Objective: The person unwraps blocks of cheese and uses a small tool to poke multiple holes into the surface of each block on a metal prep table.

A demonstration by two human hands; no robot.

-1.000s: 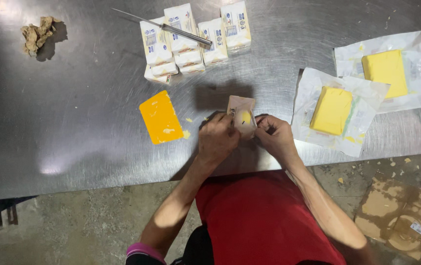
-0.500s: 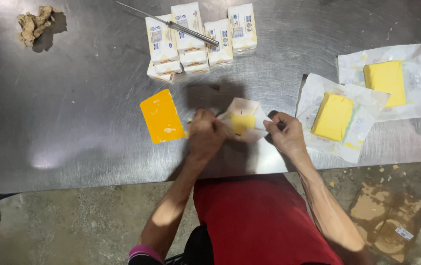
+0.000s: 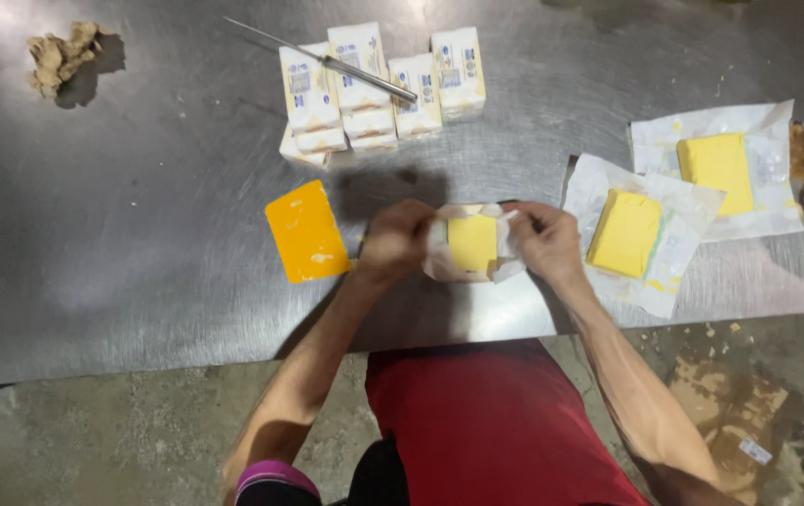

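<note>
The brushed steel table [image 3: 121, 244] is dull grey, scuffed and faintly shiny near its near edge. At its near middle sits a small yellow butter block in crinkled white paper wrapper [image 3: 472, 244], the paper now peeled open so a flat, smooth square face shows. The left hand [image 3: 397, 239] is curled closed around the wrapper's left flap; the right hand [image 3: 543, 242] pinches the right flap between fingertips. Half a second ago the paper was only partly spread and the hands were blurred in motion; now the yellow face lies more fully bared between them.

Just left lies a flat orange rectangular slab [image 3: 306, 231], glossy with a small smear. At the far side stand several white wrapped butter packs [image 3: 379, 89] with a slim metal knife [image 3: 327, 61] laid across them. To the right, two unwrapped yellow blocks [image 3: 625, 232] [image 3: 719, 171] rest on opened greasy papers. A crumpled brown paper wad [image 3: 63, 54] sits far left.
</note>
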